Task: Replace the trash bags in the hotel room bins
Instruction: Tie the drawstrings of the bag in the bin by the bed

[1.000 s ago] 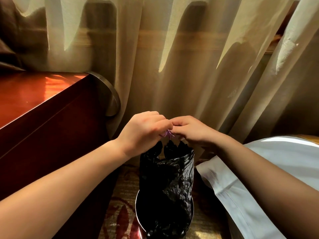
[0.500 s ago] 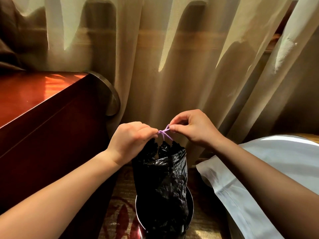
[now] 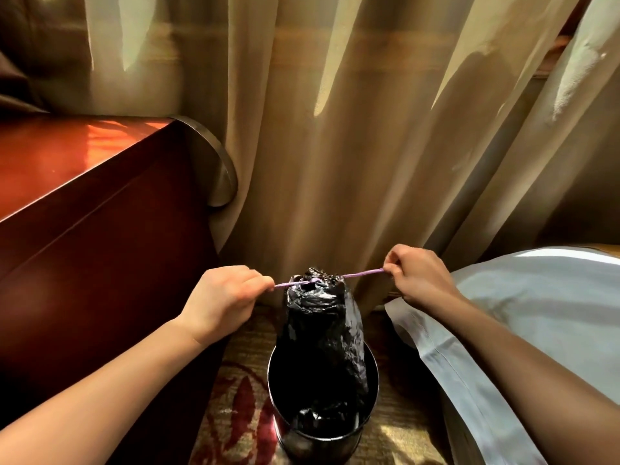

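A black trash bag (image 3: 322, 327) stands up out of a round dark bin (image 3: 370, 374) on the carpet, its mouth gathered to a narrow neck. A purple drawstring (image 3: 364, 273) runs taut through that neck to both sides. My left hand (image 3: 224, 297) pinches the left end of the drawstring. My right hand (image 3: 419, 275) pinches the right end, slightly higher. The bag's lower part is hidden inside the bin.
A dark red wooden cabinet (image 3: 84, 209) with a curved metal fitting (image 3: 221, 172) stands close on the left. Beige curtains (image 3: 335, 129) hang behind the bin. A bed with white linen (image 3: 523, 317) lies on the right. Patterned carpet (image 3: 235, 404) covers the floor.
My hands have moved apart from the bag's top, pulling the purple drawstring out sideways. The bag's mouth has closed to a tight neck.
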Motion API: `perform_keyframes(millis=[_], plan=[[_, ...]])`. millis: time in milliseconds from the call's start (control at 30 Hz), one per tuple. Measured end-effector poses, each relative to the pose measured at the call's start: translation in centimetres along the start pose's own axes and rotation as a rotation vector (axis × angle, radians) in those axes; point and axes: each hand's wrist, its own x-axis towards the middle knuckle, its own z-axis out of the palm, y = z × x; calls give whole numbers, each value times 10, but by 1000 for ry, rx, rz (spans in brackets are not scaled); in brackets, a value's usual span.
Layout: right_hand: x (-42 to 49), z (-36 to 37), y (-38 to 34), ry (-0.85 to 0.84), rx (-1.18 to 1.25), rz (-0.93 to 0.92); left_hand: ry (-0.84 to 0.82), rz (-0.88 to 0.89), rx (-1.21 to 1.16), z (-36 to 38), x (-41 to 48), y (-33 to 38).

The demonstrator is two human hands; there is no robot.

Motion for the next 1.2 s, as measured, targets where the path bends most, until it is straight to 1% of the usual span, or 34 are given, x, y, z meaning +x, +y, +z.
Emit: perform_keyframes(millis=[100, 200, 333, 400, 467, 567, 700, 733, 800, 833, 900, 933, 967, 1033, 1067, 1133, 1200], plan=[[-4, 14, 24, -19, -20, 78, -74, -107, 6, 12, -24, -10], [-11, 30, 41, -54, -69, 105, -147, -196, 37, 24, -40, -9], [-23, 47, 47, -126, -61, 109, -276, -244, 100, 42, -52, -1], [-26, 52, 47, -156, -24, 110, -291, -272, 119, 46, -54, 4], [-26, 55, 45, -156, 11, 88, -308, -260, 143, 48, -52, 11], [-28, 54, 39, -128, -38, -59, -372, -252, 176, 57, -51, 18], [-43, 53, 23, -61, -28, -355, -390, -305, 168, 68, -58, 20], [-46, 56, 16, -89, -72, -425, -388, -304, 171, 70, -61, 21], [-52, 70, 1, -251, -241, -496, -384, -302, 172, 75, -67, 24], [-52, 81, -5, -353, -311, -497, -393, -314, 172, 76, -69, 26], [-48, 102, -13, -542, -364, -417, -407, -339, 166, 81, -73, 30], [-45, 111, -15, -604, -368, -357, -406, -355, 162, 82, -74, 33], [-42, 119, -16, -630, -364, -310, -393, -373, 153, 82, -75, 34], [-38, 130, -17, -598, -346, -275, -317, -424, 84, 83, -73, 39], [-38, 134, -18, -565, -322, -279, -315, -460, 23, 83, -70, 43], [-43, 139, -15, -514, -238, -276, -417, -503, -160, 84, -61, 55], [-50, 139, -12, -504, -153, -245, -581, -468, -332, 90, -48, 69]])
